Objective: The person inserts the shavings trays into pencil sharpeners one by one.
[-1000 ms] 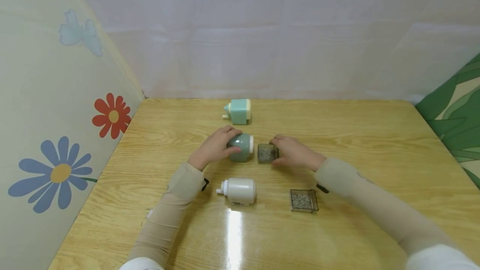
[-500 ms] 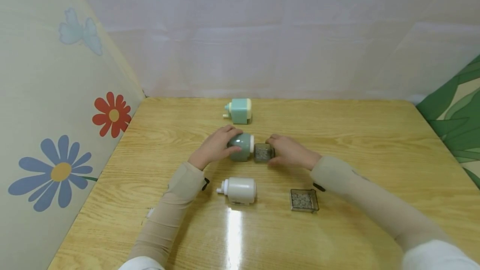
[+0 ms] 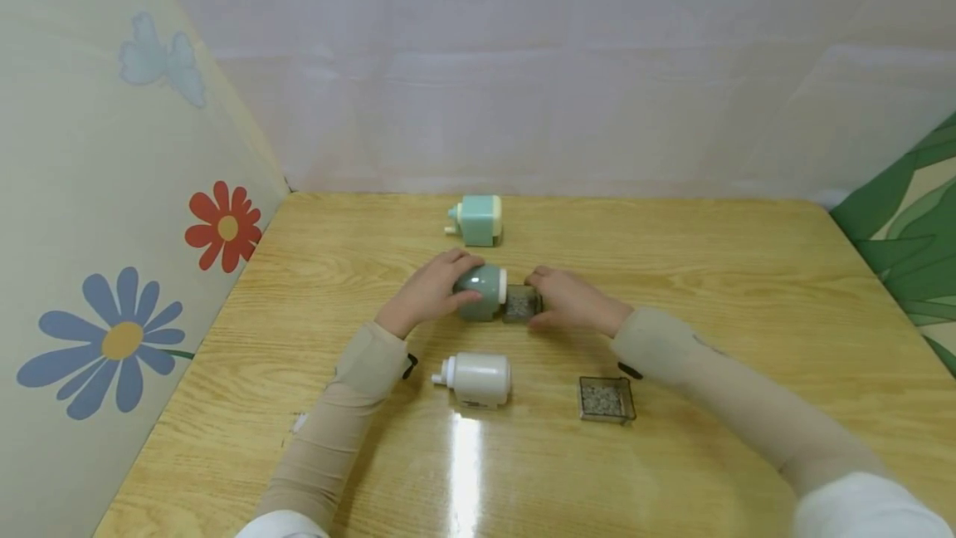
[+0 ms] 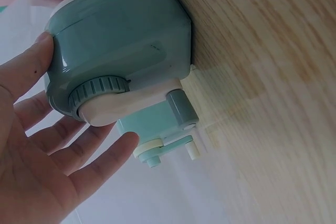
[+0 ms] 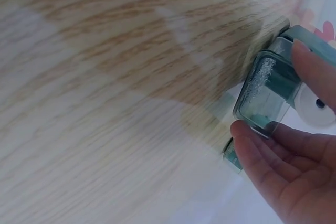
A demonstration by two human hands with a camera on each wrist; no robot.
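Left hand fingers grip the dark green sharpener, seated on the desk, crank facing left; probably best kept braced. White sharpener lies on the near side, mint sharpener beyond by the far edge, limiting room fore and aft. Clear tray meets or nearly meets the green sharpener's right side; cannot tell if inserted. Right hand pinches the tray between thumb and fingers; judged best: level, square, straight leftward push. Second tray sits nearer; backing-off room lies rightward
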